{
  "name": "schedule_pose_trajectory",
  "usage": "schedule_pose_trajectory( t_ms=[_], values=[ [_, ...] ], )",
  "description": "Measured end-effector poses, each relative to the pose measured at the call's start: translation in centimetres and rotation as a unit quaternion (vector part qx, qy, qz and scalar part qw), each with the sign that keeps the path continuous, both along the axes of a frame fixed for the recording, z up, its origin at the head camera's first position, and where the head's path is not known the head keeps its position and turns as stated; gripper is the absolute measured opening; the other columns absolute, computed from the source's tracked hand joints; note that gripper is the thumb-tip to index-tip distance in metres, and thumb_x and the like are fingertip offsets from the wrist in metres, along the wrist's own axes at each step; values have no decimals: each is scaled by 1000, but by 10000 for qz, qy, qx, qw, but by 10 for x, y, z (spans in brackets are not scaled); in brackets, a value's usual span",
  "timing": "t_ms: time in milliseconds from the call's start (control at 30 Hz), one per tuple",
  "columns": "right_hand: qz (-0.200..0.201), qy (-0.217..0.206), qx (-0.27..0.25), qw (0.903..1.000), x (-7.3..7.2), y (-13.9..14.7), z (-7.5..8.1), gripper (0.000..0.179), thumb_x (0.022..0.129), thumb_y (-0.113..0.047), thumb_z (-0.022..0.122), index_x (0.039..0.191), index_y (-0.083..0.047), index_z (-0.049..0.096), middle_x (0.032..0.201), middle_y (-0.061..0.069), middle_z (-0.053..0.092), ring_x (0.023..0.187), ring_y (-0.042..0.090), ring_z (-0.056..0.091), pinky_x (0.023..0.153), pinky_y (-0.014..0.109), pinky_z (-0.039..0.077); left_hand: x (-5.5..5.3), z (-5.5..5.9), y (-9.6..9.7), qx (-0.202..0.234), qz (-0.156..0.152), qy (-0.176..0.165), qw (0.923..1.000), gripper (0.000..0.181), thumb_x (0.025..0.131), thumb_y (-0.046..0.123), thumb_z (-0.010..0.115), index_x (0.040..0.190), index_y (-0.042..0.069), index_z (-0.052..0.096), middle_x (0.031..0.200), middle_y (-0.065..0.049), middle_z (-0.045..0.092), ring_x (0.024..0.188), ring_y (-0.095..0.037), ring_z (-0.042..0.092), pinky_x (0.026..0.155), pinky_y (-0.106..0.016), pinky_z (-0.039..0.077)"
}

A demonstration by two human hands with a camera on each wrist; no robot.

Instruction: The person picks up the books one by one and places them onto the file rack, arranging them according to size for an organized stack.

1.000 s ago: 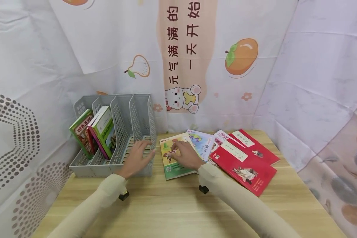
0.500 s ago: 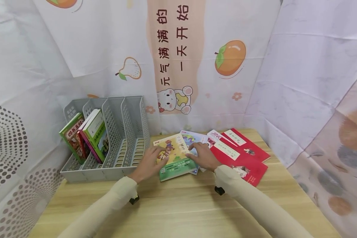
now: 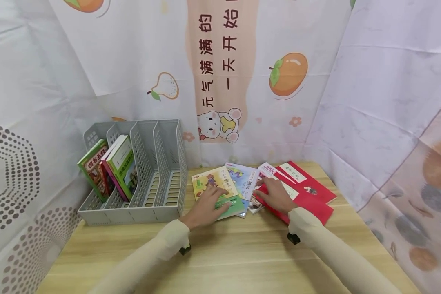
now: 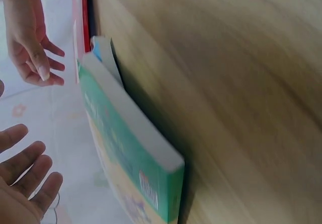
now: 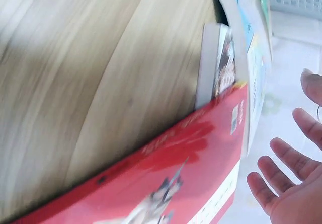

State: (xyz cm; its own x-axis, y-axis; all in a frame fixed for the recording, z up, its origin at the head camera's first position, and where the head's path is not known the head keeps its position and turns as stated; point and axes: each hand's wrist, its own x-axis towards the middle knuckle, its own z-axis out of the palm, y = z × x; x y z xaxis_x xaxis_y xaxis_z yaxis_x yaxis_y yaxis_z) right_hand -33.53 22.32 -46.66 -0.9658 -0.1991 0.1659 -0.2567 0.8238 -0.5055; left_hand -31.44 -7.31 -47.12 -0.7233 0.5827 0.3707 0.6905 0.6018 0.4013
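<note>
White hanging cloth [image 3: 132,49] with fruit prints behind a light wood-grain bench [image 3: 239,257]. Five books flat on the bench, fanned and overlapping: thick yellow-and-green paperback book [image 3: 213,179] leftmost, partly over a light-blue softcover book [image 3: 246,179], then a white book with pink "JING" lettering [image 3: 269,168], a front red softcover book [image 3: 317,206] and a rear red softcover book [image 3: 314,188]. Grey perforated plastic rack [image 3: 143,214] at left, its two leftmost slots holding upright, leaning books [image 3: 112,167].

Left hand [image 3: 207,206] over the yellow-and-green book, fingers apart, gripping nothing; wrist view shows air around them. Right hand [image 3: 277,197] above the front red book's near-left part, fingers loosely spread, nothing held.

Risks, judged: overlaps could make a pinch at one cover drag the neighbour along; thin red covers look likely to bend if lifted by one corner. Fingers landing short might just push the fan askew. Leaning books could tip if the rack gets knocked.

Hard to see: the hands hide part of the yellow-and-green cover and the front red one. Most of the white book is buried. Wrist views soft, fingers cropped at the edges; small cover print unreadable. Contact under the palms can't be confirmed from the head view.
</note>
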Motion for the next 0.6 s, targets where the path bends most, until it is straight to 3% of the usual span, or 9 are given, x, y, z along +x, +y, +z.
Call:
schedule_pose_trajectory(
  t_ms=[100,267,500,600],
  values=[
    [-168,-35,23,9998,2,13,-1,48,95,-34,76,129,-4,59,127,17,62,118,35,51,101,57,44,2,-3,11,-125,-76,-35,9999,48,105,46,55,137,11,61,137,-3,59,132,-21,50,114,-46,37],
    [-446,-54,56,9990,6,35,-3,51,93,-35,77,128,-3,58,128,19,61,115,36,50,99,58,47,5,-9,27,-178,-315,-169,9992,48,105,46,54,139,12,60,138,-1,58,130,-19,49,109,-42,42],
    [-446,369,85,9983,9,70,-11,43,95,-28,75,121,3,61,120,23,65,115,43,54,102,62,38,13,-14,50,-353,-487,-142,9981,47,105,47,54,139,15,60,137,2,57,127,-16,49,106,-38,44],
    [-630,370,191,9971,11,85,-14,43,96,-29,74,120,3,60,118,24,64,112,43,53,98,61,38,17,-15,59,-416,-618,-252,9969,48,106,49,52,140,17,59,137,3,56,127,-15,48,106,-37,44]
  ],
)
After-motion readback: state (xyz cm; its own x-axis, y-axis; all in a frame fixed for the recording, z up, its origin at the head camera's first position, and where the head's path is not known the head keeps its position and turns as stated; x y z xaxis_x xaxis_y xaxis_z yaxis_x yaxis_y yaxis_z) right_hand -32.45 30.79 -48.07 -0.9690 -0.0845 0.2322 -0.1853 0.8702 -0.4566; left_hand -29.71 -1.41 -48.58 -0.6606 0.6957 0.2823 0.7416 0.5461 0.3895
